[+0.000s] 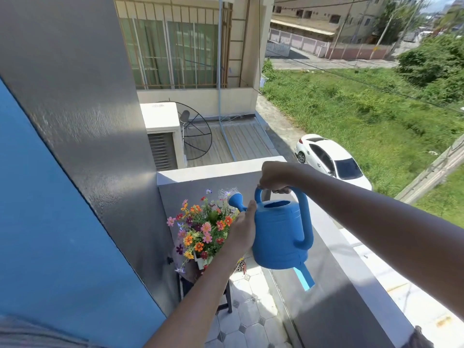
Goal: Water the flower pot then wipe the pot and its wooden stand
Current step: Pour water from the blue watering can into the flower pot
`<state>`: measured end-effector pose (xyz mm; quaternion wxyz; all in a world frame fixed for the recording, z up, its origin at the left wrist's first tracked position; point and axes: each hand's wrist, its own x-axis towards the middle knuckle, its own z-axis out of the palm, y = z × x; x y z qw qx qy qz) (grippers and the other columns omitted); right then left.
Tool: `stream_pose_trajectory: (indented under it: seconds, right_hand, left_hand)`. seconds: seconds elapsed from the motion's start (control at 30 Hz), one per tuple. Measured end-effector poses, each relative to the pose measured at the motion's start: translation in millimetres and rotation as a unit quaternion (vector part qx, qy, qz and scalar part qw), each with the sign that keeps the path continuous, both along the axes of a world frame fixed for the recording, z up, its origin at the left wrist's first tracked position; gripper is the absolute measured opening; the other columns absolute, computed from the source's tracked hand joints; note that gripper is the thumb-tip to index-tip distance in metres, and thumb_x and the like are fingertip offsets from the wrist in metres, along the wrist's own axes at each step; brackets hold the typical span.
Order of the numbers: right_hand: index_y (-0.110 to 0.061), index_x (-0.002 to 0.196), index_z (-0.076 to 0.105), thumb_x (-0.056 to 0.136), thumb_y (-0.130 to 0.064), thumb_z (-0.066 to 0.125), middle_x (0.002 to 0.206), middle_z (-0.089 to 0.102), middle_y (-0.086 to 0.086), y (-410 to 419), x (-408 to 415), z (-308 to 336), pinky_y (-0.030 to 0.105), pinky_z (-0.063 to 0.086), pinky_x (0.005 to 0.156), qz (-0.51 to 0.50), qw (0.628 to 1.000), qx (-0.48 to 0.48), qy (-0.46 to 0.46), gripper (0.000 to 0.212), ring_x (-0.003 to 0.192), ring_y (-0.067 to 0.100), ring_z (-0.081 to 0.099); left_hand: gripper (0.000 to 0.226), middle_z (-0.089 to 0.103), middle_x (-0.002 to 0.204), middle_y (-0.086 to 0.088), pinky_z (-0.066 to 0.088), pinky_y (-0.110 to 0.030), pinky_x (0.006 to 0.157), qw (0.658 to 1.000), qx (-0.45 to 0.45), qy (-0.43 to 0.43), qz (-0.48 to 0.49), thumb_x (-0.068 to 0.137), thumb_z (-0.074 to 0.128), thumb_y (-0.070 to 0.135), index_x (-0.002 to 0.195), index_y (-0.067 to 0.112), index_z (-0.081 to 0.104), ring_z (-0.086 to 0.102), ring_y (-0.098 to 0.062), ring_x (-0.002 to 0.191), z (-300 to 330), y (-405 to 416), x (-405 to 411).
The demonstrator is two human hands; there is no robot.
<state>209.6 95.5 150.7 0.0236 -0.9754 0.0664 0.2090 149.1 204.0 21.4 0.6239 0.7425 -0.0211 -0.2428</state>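
Note:
A blue watering can (280, 232) hangs tilted over a bunch of orange, pink and red flowers (200, 229) in a white pot (202, 262). Fine water sprays from its rose head (234, 198) onto the blooms. My right hand (275, 178) is shut on the can's top handle. My left hand (242, 229) lies flat against the can's left side, under the spout. The pot stands on a dark wooden stand (226, 300), mostly hidden by my left forearm.
The balcony corner is tight: a blue and grey wall (75, 172) on the left, a grey parapet (339, 285) on the right and behind the flowers. The floor (248, 320) has white octagonal tiles. A white car (331, 159) and grass lie far below.

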Motion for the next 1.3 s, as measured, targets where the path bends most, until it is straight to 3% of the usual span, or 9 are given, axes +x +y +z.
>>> stream_pose_trajectory:
  seconds: [0.17, 0.3, 0.57, 0.7, 0.87, 1.1, 1.2, 1.3]
  right_hand:
    - [0.0, 0.063, 0.059, 0.096, -0.018, 0.054, 0.045, 0.059, 0.009, 4, 6, -2, 0.022, 0.04, 0.042, 0.002, 1.0, 0.009, -0.006, 0.038, 0.032, 0.019, 0.051]
    - [0.001, 0.067, 0.059, 0.096, -0.017, 0.053, 0.047, 0.059, 0.011, 14, 9, -1, 0.021, 0.039, 0.04, 0.014, 1.0, 0.014, -0.006, 0.035, 0.032, 0.019, 0.051]
    - [0.012, 0.098, 0.067, 0.098, -0.021, 0.055, 0.076, 0.07, 0.02, 48, 7, 1, 0.02, 0.039, 0.039, 0.045, 0.998, 0.034, 0.019, 0.035, 0.046, 0.022, 0.055]
    - [0.012, 0.098, 0.067, 0.097, -0.021, 0.055, 0.075, 0.07, 0.02, 64, 2, 4, 0.022, 0.04, 0.04, 0.065, 0.997, 0.035, 0.022, 0.035, 0.048, 0.023, 0.055]
    - [0.012, 0.095, 0.067, 0.099, -0.023, 0.054, 0.072, 0.068, 0.018, 85, -9, 9, 0.022, 0.04, 0.04, 0.094, 0.995, 0.028, 0.02, 0.037, 0.045, 0.021, 0.055]
    - [0.005, 0.08, 0.063, 0.1, -0.025, 0.055, 0.059, 0.061, 0.013, 94, -35, 11, 0.021, 0.039, 0.038, 0.117, 0.993, 0.019, 0.012, 0.037, 0.039, 0.018, 0.051]
    - [0.01, 0.092, 0.066, 0.1, -0.024, 0.053, 0.068, 0.064, 0.017, 90, -45, 10, 0.023, 0.039, 0.041, 0.12, 0.992, 0.031, 0.012, 0.037, 0.042, 0.019, 0.05]
    - [0.011, 0.091, 0.066, 0.1, -0.025, 0.053, 0.069, 0.064, 0.018, 87, -55, 9, 0.023, 0.039, 0.041, 0.131, 0.99, 0.04, 0.014, 0.039, 0.042, 0.02, 0.05]
  left_hand:
    - [0.092, 0.065, 0.097, -0.009, 0.05, -0.046, 0.087, 1.0, 0.001, -0.001, 0.006, 0.068, 0.012, 0.092, 0.103, 0.022, 0.06, 0.064, -0.024, 0.093, 3, 5, 2]
    - [0.091, 0.066, 0.097, -0.009, 0.051, -0.051, 0.089, 1.0, -0.005, -0.004, 0.022, 0.065, 0.014, 0.095, 0.103, 0.025, 0.059, 0.065, -0.024, 0.092, -1, 12, 2]
    - [0.087, 0.066, 0.094, -0.007, 0.053, -0.05, 0.087, 0.999, -0.006, -0.01, 0.053, 0.071, 0.014, 0.091, 0.103, 0.024, 0.059, 0.066, -0.022, 0.089, 7, 44, -13]
    - [0.081, 0.066, 0.099, -0.011, 0.052, -0.049, 0.086, 0.997, 0.001, -0.018, 0.074, 0.079, 0.013, 0.083, 0.104, 0.021, 0.059, 0.065, -0.024, 0.092, 12, 59, -21]
    - [0.09, 0.067, 0.1, -0.014, 0.05, -0.052, 0.088, 0.994, -0.003, -0.011, 0.109, 0.069, 0.017, 0.092, 0.102, 0.02, 0.061, 0.065, -0.03, 0.096, 13, 74, -35]
    - [0.074, 0.068, 0.095, -0.01, 0.046, -0.04, 0.075, 0.992, -0.008, -0.044, 0.115, 0.087, 0.015, 0.075, 0.099, 0.02, 0.062, 0.064, -0.027, 0.092, 14, 80, -63]
    - [0.078, 0.066, 0.092, -0.008, 0.044, -0.038, 0.071, 0.99, 0.025, -0.044, 0.129, 0.083, 0.012, 0.079, 0.097, 0.019, 0.061, 0.061, -0.02, 0.083, 13, 77, -74]
    - [0.085, 0.066, 0.094, -0.008, 0.045, -0.04, 0.075, 0.989, 0.032, -0.031, 0.138, 0.075, 0.012, 0.087, 0.1, 0.022, 0.06, 0.062, -0.021, 0.087, 13, 73, -86]
